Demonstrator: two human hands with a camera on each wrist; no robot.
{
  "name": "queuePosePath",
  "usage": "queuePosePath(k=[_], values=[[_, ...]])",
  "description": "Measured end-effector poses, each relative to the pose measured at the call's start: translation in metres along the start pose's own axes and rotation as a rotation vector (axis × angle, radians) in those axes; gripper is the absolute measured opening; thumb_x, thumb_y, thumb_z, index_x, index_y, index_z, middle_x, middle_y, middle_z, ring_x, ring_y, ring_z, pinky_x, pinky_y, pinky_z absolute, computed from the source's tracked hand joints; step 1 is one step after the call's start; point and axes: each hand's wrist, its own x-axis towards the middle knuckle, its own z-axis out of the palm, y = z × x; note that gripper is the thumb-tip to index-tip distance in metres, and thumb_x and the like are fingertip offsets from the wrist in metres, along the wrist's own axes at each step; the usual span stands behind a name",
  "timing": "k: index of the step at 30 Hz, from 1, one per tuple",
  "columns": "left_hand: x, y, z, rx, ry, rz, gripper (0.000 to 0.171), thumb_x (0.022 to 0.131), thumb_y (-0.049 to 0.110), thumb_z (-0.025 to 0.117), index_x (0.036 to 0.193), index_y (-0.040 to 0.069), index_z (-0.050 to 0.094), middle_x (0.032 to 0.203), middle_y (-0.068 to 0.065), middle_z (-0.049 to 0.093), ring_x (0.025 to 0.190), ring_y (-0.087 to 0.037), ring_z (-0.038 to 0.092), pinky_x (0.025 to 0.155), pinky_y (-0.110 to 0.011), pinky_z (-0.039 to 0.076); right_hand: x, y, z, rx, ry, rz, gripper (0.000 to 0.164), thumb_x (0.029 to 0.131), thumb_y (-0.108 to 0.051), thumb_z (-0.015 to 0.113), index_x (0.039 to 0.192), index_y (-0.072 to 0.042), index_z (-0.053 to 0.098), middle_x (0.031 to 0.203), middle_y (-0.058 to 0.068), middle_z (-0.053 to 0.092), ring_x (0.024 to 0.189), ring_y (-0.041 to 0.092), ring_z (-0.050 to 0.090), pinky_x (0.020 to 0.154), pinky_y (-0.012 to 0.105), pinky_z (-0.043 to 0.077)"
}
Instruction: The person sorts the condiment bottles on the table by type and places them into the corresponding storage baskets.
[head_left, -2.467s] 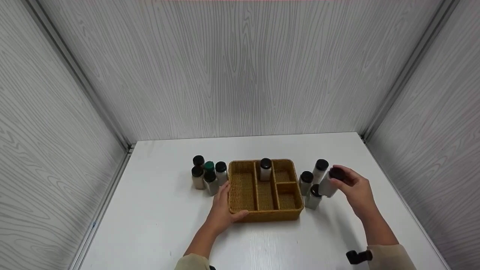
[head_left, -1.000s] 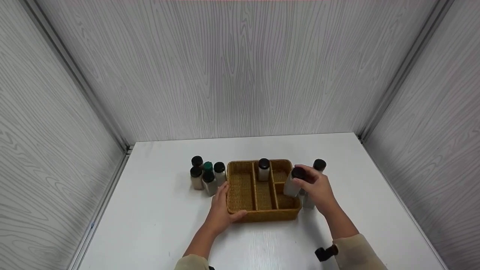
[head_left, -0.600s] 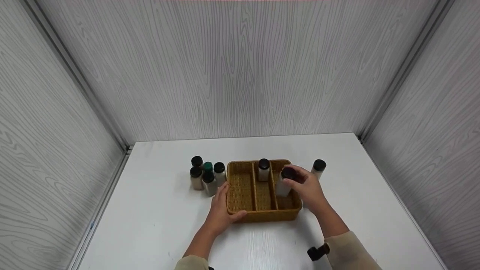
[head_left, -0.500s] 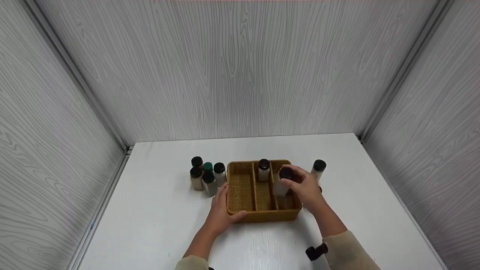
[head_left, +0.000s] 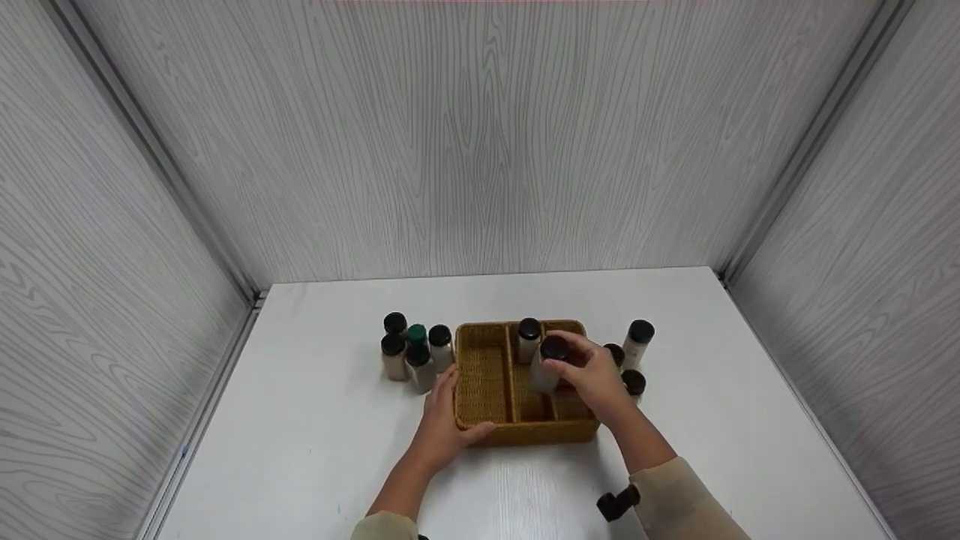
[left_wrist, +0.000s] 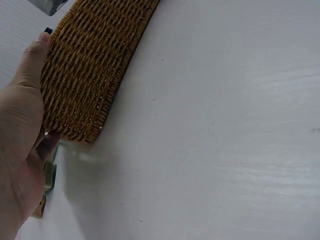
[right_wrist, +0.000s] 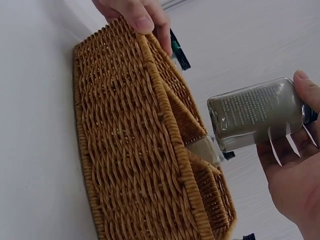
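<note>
Head view: a person's two bare hands work at a white table [head_left: 300, 420]. The left hand [head_left: 437, 431] grips the near left corner of a wicker basket [head_left: 534, 433], thumb along the front wall, fingers along the side. The right hand [head_left: 598, 379] pinches a dark-capped bottle [head_left: 544, 376] near its top, holding it to the left of the palm, over the basket's middle compartment. Just beyond that bottle, a second black-capped bottle [head_left: 528, 349] stands in the same compartment. Past the left hand's fingertips, to the left of the basket, five bottles cluster on the table, one of them a green-capped bottle [head_left: 417, 334]. To the right of the right hand stand three black-capped bottles [head_left: 636, 349].

Left wrist view: the left hand's thumb reaches the basket's rim, with the woven wall right beside it.

Right wrist view: the right hand's thumb and fingers close around the cap end. The held bottle's clear, flat-sided body carries printed lettering and greyish contents; its base points away from the palm.
</note>
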Motion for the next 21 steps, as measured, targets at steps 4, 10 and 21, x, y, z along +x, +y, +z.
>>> queuePosePath(k=[4,10,21], values=[[-0.001,0.0,0.0,0.001,-0.007,-0.016,0.12,0.085,0.042,0.095,0.174,0.015,0.019,0.182,-0.012,0.018,0.167,-0.04,0.023,0.132,-0.063,0.032,0.002,-0.001,0.007,0.01,-0.017,-0.024,0.055,0.093,-0.012,0.087,0.145,-0.006,0.068,0.135,0.015,0.073,0.115,0.016,0.072,0.089,0.02,0.06],[0.0,0.0,0.0,0.002,-0.012,-0.037,0.12,0.085,0.043,0.094,0.175,0.019,0.017,0.182,-0.01,0.017,0.168,-0.039,0.022,0.133,-0.063,0.031,0.007,-0.001,0.017,0.013,-0.041,-0.024,0.054,0.092,-0.011,0.087,0.144,-0.01,0.07,0.136,0.016,0.072,0.116,0.017,0.071,0.09,0.02,0.059],[0.0,0.0,-0.001,-0.001,0.001,0.007,0.118,0.086,0.042,0.094,0.174,0.015,0.019,0.182,-0.012,0.018,0.167,-0.041,0.024,0.132,-0.063,0.033,0.021,-0.002,0.031,-0.072,-0.063,-0.022,0.052,0.09,-0.012,0.089,0.139,-0.015,0.074,0.136,0.017,0.073,0.116,0.024,0.072,0.088,0.023,0.059]])
